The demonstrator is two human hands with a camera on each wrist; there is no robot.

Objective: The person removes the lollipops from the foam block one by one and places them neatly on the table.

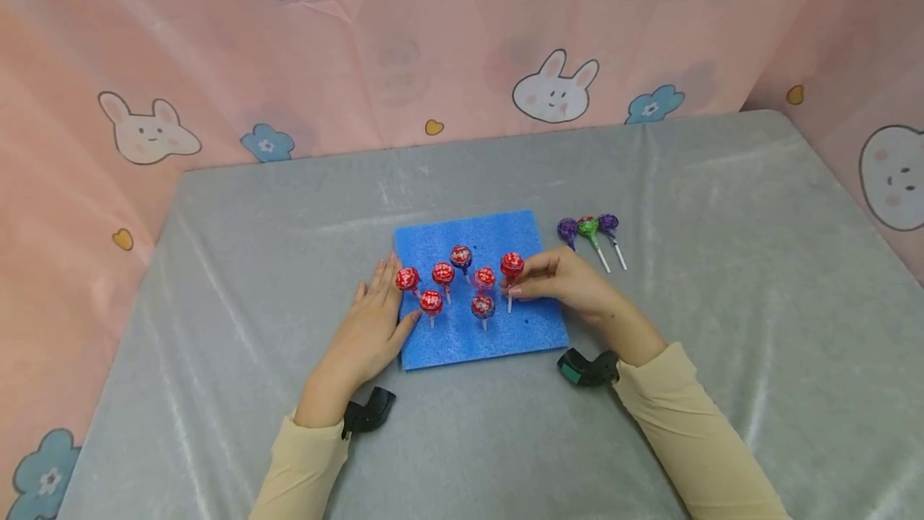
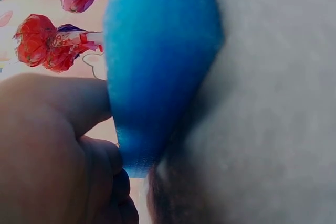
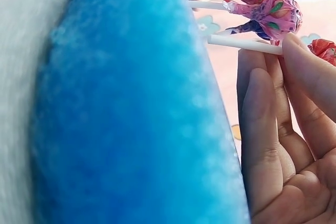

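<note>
A blue foam board (image 1: 469, 347) lies on the grey table, with several lollipops standing upright in it by their sticks. My left hand (image 1: 368, 335) rests along the board's left edge, fingers fairly straight and thumb over the top surface. My right hand (image 1: 566, 283) pinches the white stick of a red-wrapped lollipop (image 1: 512, 265) between thumb and fingertips. In the right wrist view the bare lower end of that stick (image 3: 241, 44) shows, close over the board. Beside it stands a pink-wrapped lollipop (image 3: 281, 17). Red lollipops (image 2: 39, 43) rise near my left thumb.
Beyond my right hand, a green-wrapped lollipop (image 1: 589, 228) lies between two purple ones, the right one (image 1: 609, 223) with its stick toward me. The grey cloth-covered table (image 1: 722, 263) reaches back to a pink curtain (image 1: 433, 46) with rabbits and flowers.
</note>
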